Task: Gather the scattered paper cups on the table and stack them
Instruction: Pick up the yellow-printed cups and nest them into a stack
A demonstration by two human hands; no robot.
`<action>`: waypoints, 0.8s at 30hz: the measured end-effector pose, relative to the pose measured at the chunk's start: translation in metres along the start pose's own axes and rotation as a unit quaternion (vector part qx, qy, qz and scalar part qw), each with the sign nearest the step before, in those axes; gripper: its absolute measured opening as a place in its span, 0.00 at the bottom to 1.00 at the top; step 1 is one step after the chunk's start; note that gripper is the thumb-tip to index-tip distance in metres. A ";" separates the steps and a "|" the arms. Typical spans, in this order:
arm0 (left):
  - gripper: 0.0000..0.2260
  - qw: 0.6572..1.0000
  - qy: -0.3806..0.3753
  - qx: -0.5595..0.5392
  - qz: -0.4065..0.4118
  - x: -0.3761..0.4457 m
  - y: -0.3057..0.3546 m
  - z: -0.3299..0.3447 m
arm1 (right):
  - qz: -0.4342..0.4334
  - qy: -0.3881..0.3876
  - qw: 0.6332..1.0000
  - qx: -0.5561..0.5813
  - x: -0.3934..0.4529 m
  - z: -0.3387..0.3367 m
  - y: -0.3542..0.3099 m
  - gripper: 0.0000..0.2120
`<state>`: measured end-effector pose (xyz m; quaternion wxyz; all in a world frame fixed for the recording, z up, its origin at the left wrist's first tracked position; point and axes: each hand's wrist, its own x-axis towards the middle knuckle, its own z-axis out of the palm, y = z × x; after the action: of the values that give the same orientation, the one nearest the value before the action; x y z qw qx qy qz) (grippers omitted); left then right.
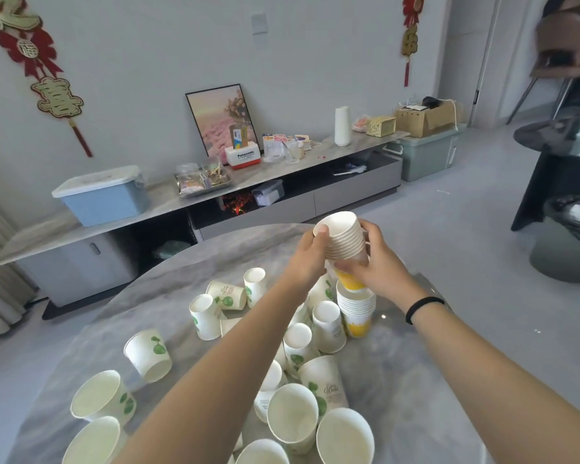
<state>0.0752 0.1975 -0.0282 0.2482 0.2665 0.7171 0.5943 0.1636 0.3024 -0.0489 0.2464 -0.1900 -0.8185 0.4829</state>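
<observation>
Both hands hold a tilted stack of white paper cups [344, 236] above the far side of the round grey table [399, 380]. My left hand [310, 254] grips its rim side, my right hand [370, 262] wraps its lower part, where a yellow-printed cup [349, 282] sticks out. Directly below stands a second stack of cups with a yellow print [356, 311]. Several loose white cups with green leaf prints [148, 354] lie scattered on the table, some upright, some on their sides, partly hidden by my left forearm.
A long low cabinet [168, 202] along the wall carries a blue bin [104, 195], a framed picture and small items. A dark table and a waste bin [570, 239] stand at the right. Another person's hand [566, 45] shows at the top right.
</observation>
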 end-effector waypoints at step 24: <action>0.25 0.991 -0.058 -0.065 -0.100 0.007 -0.027 0.005 | 0.267 -0.077 0.924 0.261 0.014 -0.004 0.010 0.26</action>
<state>0.0716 0.2016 -0.0558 0.3639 0.2109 0.6846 0.5954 0.1552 0.3179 -0.0528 0.0852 -0.2924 -0.5990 0.7405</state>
